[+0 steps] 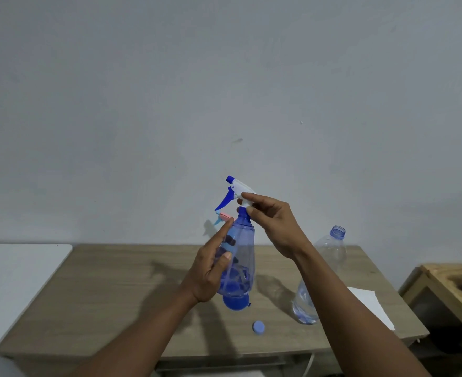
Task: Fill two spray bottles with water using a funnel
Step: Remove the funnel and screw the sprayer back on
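- We see no readable writing or brand on anything here.
- Wooden table [115, 295]: the largest thing, with a white surface [20, 268] touching its left end and a pale wooden stand [453, 284] off to the right.
- Spray bottle [242, 257]: blue-tinted and clear, held above the table, long axis near upright, top tilted slightly left; its white and blue trigger head [236, 190] points left.
- Water bottle [322, 273]: clear, uncapped, upright on the table to the right, well apart from the spray bottle.
- Left hand [210, 270]: wrapped loosely around the spray bottle body, forefinger stretched up.
- Right hand [273, 221]: fingertips pinched on the trigger head neck.
- White paper [374, 306]: behind the right forearm.
- Blue funnel [235, 303]: below the spray bottle, partly hidden.
- Blue cap [259, 327]: loose on the table.
- Pink and light-blue nozzle [223, 217]: mostly hidden behind the left forefinger.
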The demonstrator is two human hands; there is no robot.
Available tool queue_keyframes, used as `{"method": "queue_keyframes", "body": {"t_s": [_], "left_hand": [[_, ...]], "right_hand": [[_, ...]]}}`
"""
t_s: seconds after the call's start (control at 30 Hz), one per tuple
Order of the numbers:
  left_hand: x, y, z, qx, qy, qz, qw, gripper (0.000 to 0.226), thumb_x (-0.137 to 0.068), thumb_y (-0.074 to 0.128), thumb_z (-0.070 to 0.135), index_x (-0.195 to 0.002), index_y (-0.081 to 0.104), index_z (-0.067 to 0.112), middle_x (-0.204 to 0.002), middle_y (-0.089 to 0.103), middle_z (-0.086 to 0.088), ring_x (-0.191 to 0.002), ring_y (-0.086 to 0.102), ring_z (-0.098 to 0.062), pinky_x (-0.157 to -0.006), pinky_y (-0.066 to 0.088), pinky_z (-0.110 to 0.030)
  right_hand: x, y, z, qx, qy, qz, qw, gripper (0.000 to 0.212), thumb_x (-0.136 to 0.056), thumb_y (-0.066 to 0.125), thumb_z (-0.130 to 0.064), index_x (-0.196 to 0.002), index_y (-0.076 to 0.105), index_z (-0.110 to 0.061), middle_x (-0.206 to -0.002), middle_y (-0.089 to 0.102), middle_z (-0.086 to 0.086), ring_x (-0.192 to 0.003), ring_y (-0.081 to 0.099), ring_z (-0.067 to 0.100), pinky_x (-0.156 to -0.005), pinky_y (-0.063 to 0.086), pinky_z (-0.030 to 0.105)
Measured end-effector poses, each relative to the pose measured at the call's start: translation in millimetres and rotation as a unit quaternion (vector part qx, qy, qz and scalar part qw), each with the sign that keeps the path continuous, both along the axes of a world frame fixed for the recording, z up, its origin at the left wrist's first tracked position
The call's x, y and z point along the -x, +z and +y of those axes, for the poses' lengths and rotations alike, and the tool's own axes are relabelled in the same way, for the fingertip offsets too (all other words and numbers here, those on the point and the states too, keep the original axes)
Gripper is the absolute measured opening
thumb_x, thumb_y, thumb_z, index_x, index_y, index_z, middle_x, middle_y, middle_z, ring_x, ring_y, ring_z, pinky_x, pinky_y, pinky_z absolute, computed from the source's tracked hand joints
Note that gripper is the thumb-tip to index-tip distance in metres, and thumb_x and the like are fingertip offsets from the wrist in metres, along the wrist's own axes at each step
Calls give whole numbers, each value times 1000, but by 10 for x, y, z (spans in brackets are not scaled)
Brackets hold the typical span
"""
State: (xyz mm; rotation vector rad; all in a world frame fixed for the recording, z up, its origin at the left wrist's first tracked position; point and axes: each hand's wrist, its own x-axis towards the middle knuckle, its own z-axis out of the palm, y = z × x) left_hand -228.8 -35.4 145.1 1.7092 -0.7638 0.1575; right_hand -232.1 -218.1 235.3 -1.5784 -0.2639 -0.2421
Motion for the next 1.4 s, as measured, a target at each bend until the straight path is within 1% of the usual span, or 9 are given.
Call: {"method": "queue_keyframes", "body": {"t_s": [0.17, 0.37, 0.57, 0.77, 0.87, 0.97, 1.17, 1.3, 1.4], "left_hand": [[-32, -33, 9, -31, 13, 0, 999, 58, -96, 42, 45, -152, 29, 36, -141, 50, 1, -122, 56, -26, -98, 51, -52], [-7, -42, 39, -24, 5, 1, 1000, 60, -97, 42, 42, -153, 28, 32, -149, 43, 3, -129, 52, -24, -100, 51, -51], [-26, -27, 14, -36, 22, -7, 999, 58, -96, 40, 45, -152, 27, 39, -138, 51, 2, -120, 55, -25, -95, 53, -47], [-37, -66, 44, -34, 12, 3, 999, 60, -96, 42, 46, -153, 25, 38, -146, 45, 1, -125, 54, -26, -96, 53, -51], [-64, -64, 35, -34, 21, 4, 999, 59, -96, 41, 48, -152, 25, 41, -143, 47, 2, -122, 55, -26, -95, 54, -50], [-77, -90, 38, -31, 18, 5, 999, 59, -97, 41, 48, -153, 25, 38, -147, 45, 2, -127, 52, -28, -98, 52, -51], [-89, -74, 62, -31, 16, 9, 999, 59, -96, 43, 46, -152, 26, 39, -148, 44, -3, -126, 54, -29, -95, 53, -54], [-116, -77, 35, -43, 23, 3, 999, 60, -97, 45, 39, -152, 24, 42, -144, 46, -1, -122, 55, -28, -92, 56, -49], [-122, -116, 24, -54, 37, -10, 998, 61, -95, 45, 40, -152, 23, 45, -132, 51, 2, -109, 59, -25, -87, 57, -44]], "right_hand": [[-24, -44, 69, 42, -57, -24, 997, 29, -82, 78, -7, -108, 74, -20, -108, 75, 7, -81, 60, 15, -77, 57, 34], [4, -24, 12, 19, -10, -8, 1000, 30, -98, 57, -2, -111, 73, -22, -113, 75, 3, -107, 68, 16, -84, 56, 25], [-24, -44, 124, 43, -72, -36, 996, 28, -84, 77, -8, -109, 74, -19, -106, 75, 6, -80, 62, 14, -74, 56, 28], [18, -26, 60, 13, -15, 0, 1000, 31, -98, 56, -2, -115, 72, -21, -109, 76, -5, -104, 70, 9, -86, 56, 24], [-4, -29, 81, 25, -23, -8, 999, 31, -94, 62, -2, -119, 70, -19, -111, 75, 3, -98, 70, 13, -87, 59, 32], [-23, -34, 126, 35, -43, -11, 998, 33, -90, 68, -2, -116, 71, -20, -108, 75, 6, -86, 67, 9, -79, 59, 29], [-4, 15, 51, 17, 6, 8, 1000, 36, -95, 59, 2, -121, 68, -22, -114, 75, 2, -110, 69, 16, -86, 56, 24], [-29, -2, 80, 17, -17, 5, 1000, 38, -93, 62, 2, -121, 68, -22, -110, 76, 0, -106, 71, 16, -93, 56, 30], [-46, -21, 103, 25, -33, 6, 999, 39, -93, 62, 3, -121, 67, -23, -106, 76, -4, -101, 72, 10, -91, 56, 27]]}}
